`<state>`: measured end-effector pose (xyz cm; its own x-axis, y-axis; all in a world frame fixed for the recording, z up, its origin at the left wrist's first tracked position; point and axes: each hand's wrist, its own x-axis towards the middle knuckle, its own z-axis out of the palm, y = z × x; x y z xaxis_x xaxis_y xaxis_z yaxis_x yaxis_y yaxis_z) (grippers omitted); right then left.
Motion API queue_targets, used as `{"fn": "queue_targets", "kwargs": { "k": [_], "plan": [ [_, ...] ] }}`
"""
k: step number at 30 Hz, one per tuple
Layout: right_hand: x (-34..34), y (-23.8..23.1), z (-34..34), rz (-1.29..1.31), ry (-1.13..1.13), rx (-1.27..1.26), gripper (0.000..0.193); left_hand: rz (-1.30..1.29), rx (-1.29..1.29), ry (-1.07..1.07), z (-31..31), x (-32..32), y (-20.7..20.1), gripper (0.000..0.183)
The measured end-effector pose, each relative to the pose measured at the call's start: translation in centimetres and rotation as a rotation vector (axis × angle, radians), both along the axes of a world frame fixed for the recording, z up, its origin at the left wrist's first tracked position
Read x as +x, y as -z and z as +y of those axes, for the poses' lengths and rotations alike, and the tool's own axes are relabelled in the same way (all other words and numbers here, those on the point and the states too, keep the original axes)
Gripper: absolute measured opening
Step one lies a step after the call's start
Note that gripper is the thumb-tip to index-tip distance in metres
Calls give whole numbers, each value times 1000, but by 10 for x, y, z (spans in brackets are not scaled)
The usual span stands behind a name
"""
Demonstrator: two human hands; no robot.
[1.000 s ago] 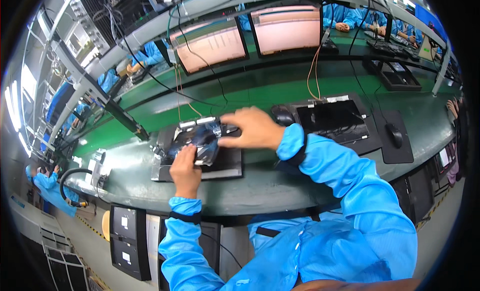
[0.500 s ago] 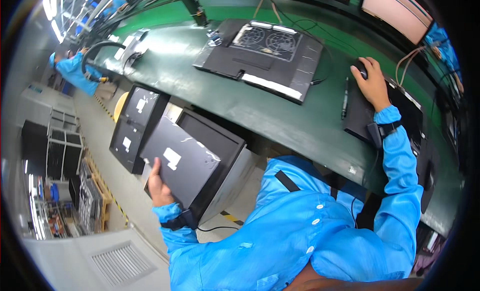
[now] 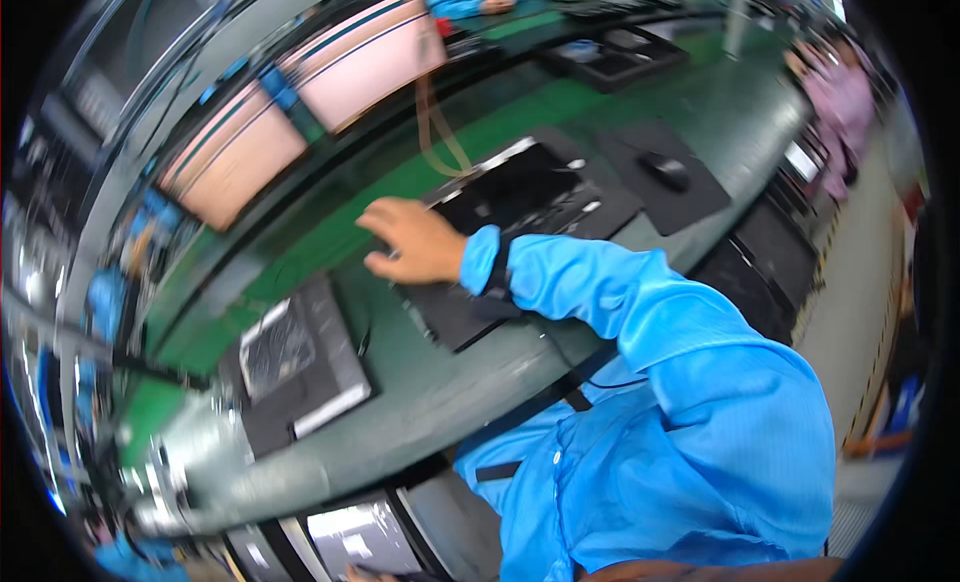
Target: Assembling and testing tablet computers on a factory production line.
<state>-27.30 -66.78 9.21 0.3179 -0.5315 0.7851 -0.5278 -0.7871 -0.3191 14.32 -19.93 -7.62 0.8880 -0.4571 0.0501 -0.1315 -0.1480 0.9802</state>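
Head view: the green surface carries a black unit at left and a dark screen near its middle. Below the surface, at the lower edge of view, a grey panel lies over a black box; whether inside or on top cannot be told. In judgement, the panel is best handled level and by its edges, fingertips off its face. On the far side, a black tray contains small items, too blurred to identify. Right hand: thumb and fingers parted, beside the screen; a grasp beneath the palm cannot be confirmed. Left hand: at the panel's near edge, mostly cropped; grip cannot be determined.
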Motion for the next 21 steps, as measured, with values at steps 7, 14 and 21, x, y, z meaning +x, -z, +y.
{"fn": "queue_targets", "kwargs": {
  "k": [7, 14, 21],
  "plan": [
    [-149, -79, 75, -297, -56, 6, 21, -642, 425, -172, -59, -46, -67, 38],
    [-404, -81, -42, 197, 872, 412, 41, -722, 47, 103, -131, -175, -71, 25],
    [-437, -25, -177, 538, 823, 784, 61, -735, 34, 812, -212, -286, -102, 20]
  ]
}}
